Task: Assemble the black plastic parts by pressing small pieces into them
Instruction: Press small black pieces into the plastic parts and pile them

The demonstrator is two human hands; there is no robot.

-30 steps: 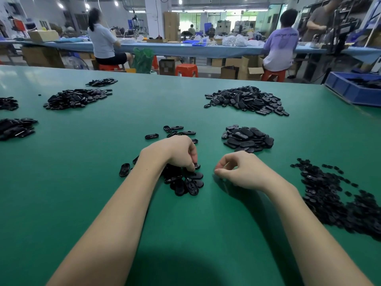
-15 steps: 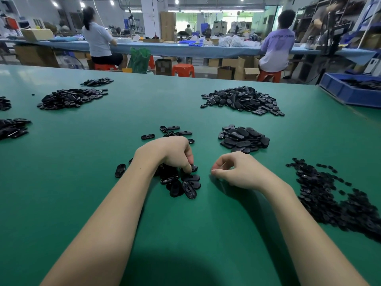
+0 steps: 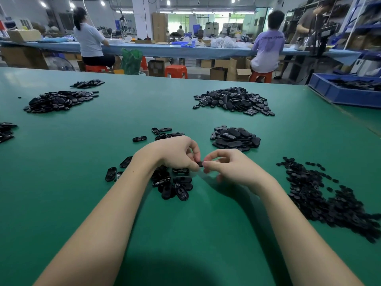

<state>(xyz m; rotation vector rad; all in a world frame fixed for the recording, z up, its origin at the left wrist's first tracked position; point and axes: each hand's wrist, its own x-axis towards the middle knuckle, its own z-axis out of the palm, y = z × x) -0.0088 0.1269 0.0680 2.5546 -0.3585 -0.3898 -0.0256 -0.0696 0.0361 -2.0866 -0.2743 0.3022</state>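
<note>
Both hands have lifted off the green table (image 3: 61,193) and come together since a moment ago. The left hand (image 3: 175,153), which was down on the small heap of black oval parts (image 3: 175,186), now hangs just above it, fingers curled. The right hand (image 3: 231,168) has moved in to meet it, and between their fingertips they pinch a small black piece (image 3: 199,163). The scattered small pieces (image 3: 329,199) lie off to the right, well apart

green worktable (image 3: 61,182), orange stools (image 3: 176,71)
</note>
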